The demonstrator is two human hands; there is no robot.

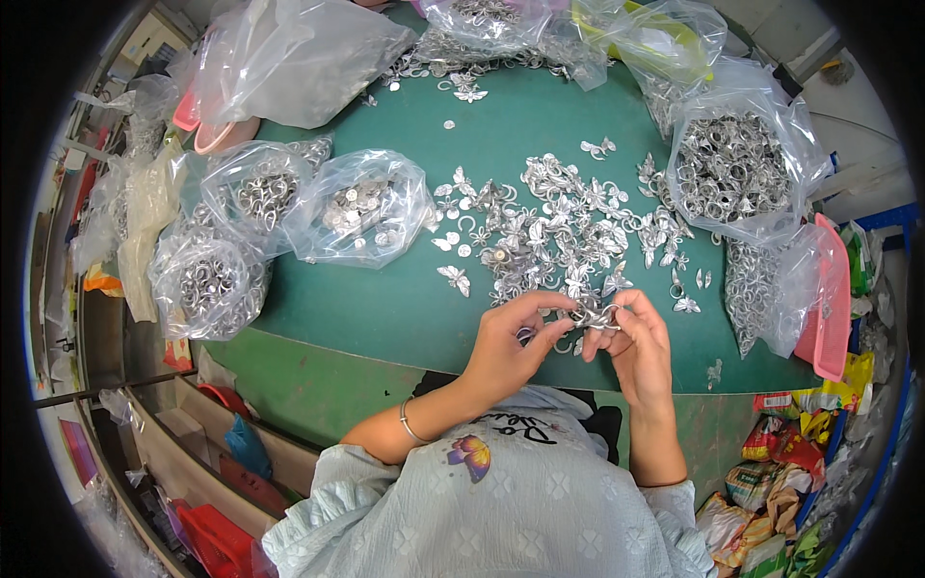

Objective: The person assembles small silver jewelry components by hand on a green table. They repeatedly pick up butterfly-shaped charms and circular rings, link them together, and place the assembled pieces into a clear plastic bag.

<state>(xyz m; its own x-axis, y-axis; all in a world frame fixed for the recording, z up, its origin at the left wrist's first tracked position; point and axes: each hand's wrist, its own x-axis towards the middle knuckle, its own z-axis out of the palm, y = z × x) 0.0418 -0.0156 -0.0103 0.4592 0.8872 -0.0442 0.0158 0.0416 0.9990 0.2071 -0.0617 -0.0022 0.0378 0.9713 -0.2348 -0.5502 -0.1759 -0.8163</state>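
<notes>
Handling a small silver-coloured metal piece with ring-like loops (595,318), lower centre of the frame: left hand (518,339) pinching it between thumb and fingers, right hand (634,337) gripping its other side by the fingertips. Left hand also shows a dark ring shape, worn or held, can't tell. Progress: this piece looks mid-handling; a big loose heap of silver-coloured metal rings, leaf and butterfly shapes (568,226) lies just beyond the hands, so plenty seems left. Can't tell which loose or bagged pieces are finished. Surface: green smooth-topped desk (352,308), strays around the heap. Clear plastic bag full of silver rings (732,164) at upper right, another clear bag of rings (207,284) at left, clear bag with small flat discs (358,214) left of the heap, large crumpled clear bag (303,63) at upper left. Pink plastic tray (833,299) at the right edge of the desk. Room: worn green floor (289,371), red plastic bin (217,539) lower left, blue rack frame (891,217) far right, colourful packets (771,433) lower right.
</notes>
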